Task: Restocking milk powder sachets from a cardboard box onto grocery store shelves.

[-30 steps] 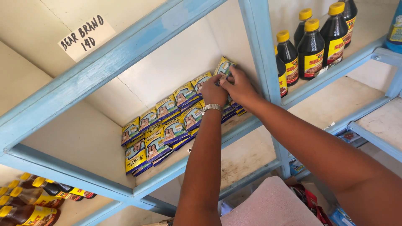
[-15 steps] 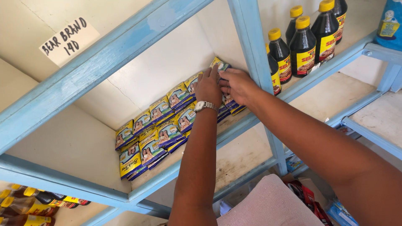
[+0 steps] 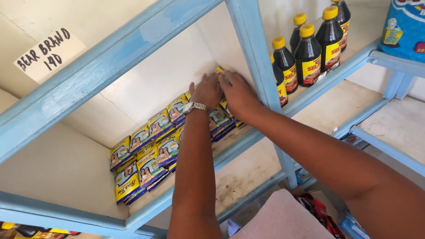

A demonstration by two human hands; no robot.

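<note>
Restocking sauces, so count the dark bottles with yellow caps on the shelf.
5 dark bottles on the upper right shelf: one farthest back, one tall beside it, one at mid-back, one in front, one nearest the blue post. Others may be hidden behind.

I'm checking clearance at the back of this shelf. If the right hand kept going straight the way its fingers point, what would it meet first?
Probably the upright sachet at its fingertips: the right hand points up-left toward the shelf's white back wall, which lies just behind. Depth between them is unclear.

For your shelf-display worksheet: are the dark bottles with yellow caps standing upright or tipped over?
Upright. The dark bottles stand on their bases on the blue shelf, yellow caps uppermost, right of both hands at the packets.
</note>
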